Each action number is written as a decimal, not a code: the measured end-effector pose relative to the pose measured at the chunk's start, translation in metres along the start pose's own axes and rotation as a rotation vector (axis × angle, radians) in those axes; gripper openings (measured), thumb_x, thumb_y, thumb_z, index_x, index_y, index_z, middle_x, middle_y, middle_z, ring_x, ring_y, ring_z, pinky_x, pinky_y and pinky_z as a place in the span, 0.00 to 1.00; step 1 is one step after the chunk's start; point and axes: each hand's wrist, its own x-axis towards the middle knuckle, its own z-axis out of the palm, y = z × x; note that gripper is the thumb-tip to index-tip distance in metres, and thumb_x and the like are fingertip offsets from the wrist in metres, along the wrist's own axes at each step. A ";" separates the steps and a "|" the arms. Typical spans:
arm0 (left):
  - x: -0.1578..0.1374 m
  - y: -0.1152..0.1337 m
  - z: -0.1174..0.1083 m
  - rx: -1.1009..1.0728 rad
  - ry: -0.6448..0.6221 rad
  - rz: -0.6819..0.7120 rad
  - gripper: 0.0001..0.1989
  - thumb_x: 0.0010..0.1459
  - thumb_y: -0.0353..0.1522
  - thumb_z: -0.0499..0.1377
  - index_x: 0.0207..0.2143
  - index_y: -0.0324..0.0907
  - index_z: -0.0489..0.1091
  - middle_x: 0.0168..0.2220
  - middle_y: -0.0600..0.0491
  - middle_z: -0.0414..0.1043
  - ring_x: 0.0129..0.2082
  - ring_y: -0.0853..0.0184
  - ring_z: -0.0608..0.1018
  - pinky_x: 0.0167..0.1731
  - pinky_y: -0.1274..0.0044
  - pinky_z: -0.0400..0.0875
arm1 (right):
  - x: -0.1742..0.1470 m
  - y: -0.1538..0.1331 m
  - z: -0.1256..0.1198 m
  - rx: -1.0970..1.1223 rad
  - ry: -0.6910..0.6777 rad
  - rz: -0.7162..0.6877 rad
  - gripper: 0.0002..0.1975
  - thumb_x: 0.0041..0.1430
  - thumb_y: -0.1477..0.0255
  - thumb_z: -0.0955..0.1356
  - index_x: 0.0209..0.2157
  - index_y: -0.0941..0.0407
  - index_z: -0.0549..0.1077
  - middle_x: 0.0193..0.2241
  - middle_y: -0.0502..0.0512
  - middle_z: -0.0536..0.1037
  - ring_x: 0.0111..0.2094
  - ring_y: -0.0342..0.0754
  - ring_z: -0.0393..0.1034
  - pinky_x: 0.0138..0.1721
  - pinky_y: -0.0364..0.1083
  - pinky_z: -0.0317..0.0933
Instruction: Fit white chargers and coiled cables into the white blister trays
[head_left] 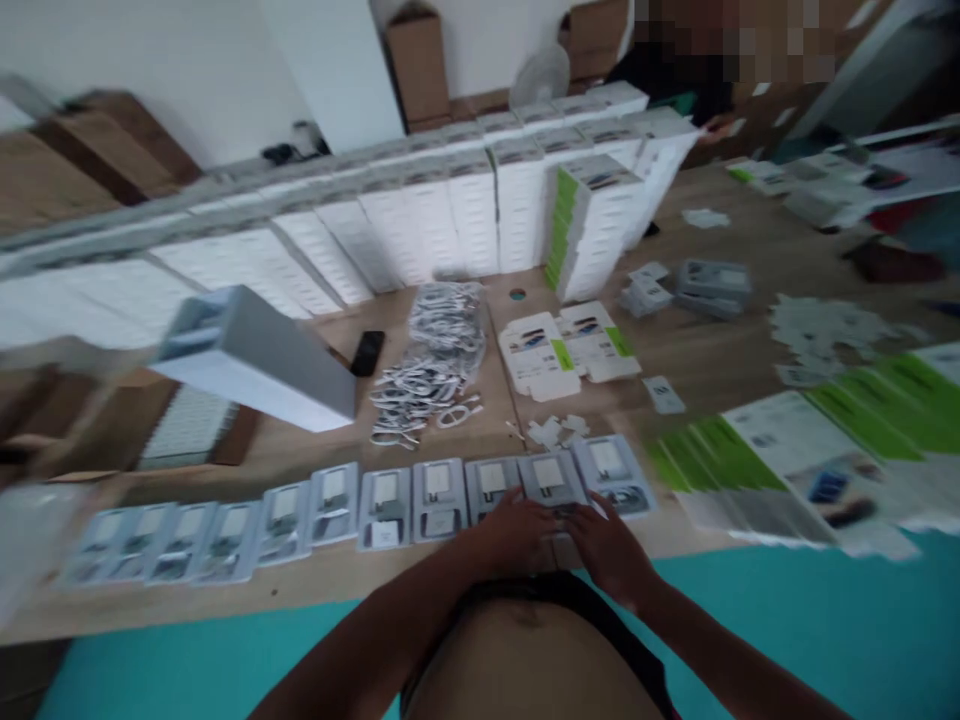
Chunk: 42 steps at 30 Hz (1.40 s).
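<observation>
A grey plastic tray point(564, 468) with a white rectangular device point(549, 473) in its upper part lies at the table's front edge. Over its lower part, my left hand point(517, 532) comes in from the left, fingers bent down. My right hand point(606, 545) meets it from the right, fingers curled in. Motion blur and the fingers hide what is pinched there. Similar trays point(386, 505) run in a row to the left, with devices inside. The rightmost tray point(611, 460) holds a dark coiled item below its device.
White cables point(424, 385) lie heaped beyond the row, beside a bagged bundle point(448, 315). A phone point(368, 353), a grey tray stack point(277, 350), flat cartons point(538, 355) and green-white sleeves point(832, 440) lie around. White boxes point(420, 225) wall the back; a person's hand point(718, 127) shows there.
</observation>
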 end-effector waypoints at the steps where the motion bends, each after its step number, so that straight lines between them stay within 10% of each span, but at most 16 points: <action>1: -0.004 -0.012 -0.012 -0.041 0.034 -0.051 0.17 0.55 0.33 0.60 0.48 0.48 0.70 0.51 0.53 0.74 0.52 0.61 0.73 0.59 0.66 0.58 | 0.000 0.000 -0.001 0.015 0.046 0.019 0.14 0.58 0.82 0.63 0.40 0.56 0.77 0.39 0.55 0.79 0.47 0.53 0.70 0.62 0.61 0.47; 8: -0.032 -0.132 -0.080 0.054 0.239 -0.652 0.15 0.61 0.26 0.49 0.48 0.36 0.69 0.48 0.41 0.70 0.49 0.56 0.72 0.50 0.65 0.66 | 0.001 -0.019 0.005 0.176 0.272 0.102 0.12 0.62 0.74 0.64 0.45 0.55 0.75 0.43 0.58 0.79 0.46 0.53 0.72 0.49 0.54 0.66; 16: -0.009 -0.165 -0.084 0.102 0.181 -0.615 0.12 0.58 0.23 0.51 0.40 0.37 0.73 0.49 0.39 0.68 0.52 0.52 0.70 0.50 0.61 0.66 | 0.021 -0.057 -0.008 0.354 0.266 0.211 0.13 0.62 0.75 0.64 0.45 0.53 0.75 0.45 0.57 0.78 0.48 0.52 0.72 0.51 0.54 0.69; 22: -0.045 -0.131 -0.107 -0.013 0.177 -0.333 0.10 0.62 0.27 0.50 0.44 0.40 0.67 0.53 0.43 0.67 0.49 0.61 0.73 0.50 0.68 0.69 | 0.055 -0.080 -0.031 0.423 0.463 0.586 0.17 0.66 0.66 0.62 0.54 0.52 0.69 0.54 0.61 0.72 0.54 0.55 0.68 0.52 0.57 0.68; 26: -0.084 -0.084 -0.118 -0.197 0.241 -0.014 0.09 0.65 0.30 0.48 0.42 0.42 0.67 0.57 0.43 0.66 0.54 0.61 0.71 0.54 0.68 0.68 | 0.110 -0.090 -0.057 0.310 0.452 0.525 0.27 0.63 0.62 0.65 0.61 0.53 0.61 0.62 0.64 0.59 0.63 0.59 0.54 0.60 0.62 0.56; 28: -0.101 -0.066 -0.117 -0.292 0.256 0.024 0.09 0.65 0.30 0.48 0.40 0.42 0.67 0.57 0.44 0.66 0.55 0.60 0.71 0.54 0.68 0.68 | 0.129 -0.090 -0.068 0.368 0.305 0.431 0.23 0.62 0.61 0.67 0.56 0.54 0.67 0.55 0.63 0.67 0.56 0.57 0.63 0.55 0.57 0.61; 35: -0.132 -0.031 -0.099 -1.267 0.475 -0.429 0.18 0.55 0.34 0.63 0.46 0.46 0.60 0.48 0.49 0.71 0.37 0.65 0.79 0.36 0.73 0.75 | 0.134 -0.086 -0.073 0.816 0.035 0.359 0.10 0.60 0.63 0.67 0.31 0.55 0.72 0.25 0.47 0.70 0.28 0.43 0.64 0.30 0.41 0.59; 42: -0.163 -0.001 -0.089 -1.939 0.169 -0.489 0.17 0.59 0.42 0.60 0.44 0.39 0.68 0.40 0.44 0.75 0.29 0.65 0.80 0.16 0.83 0.64 | 0.141 -0.082 -0.062 1.098 -0.155 0.207 0.09 0.58 0.64 0.68 0.31 0.56 0.73 0.22 0.44 0.66 0.24 0.41 0.59 0.25 0.40 0.52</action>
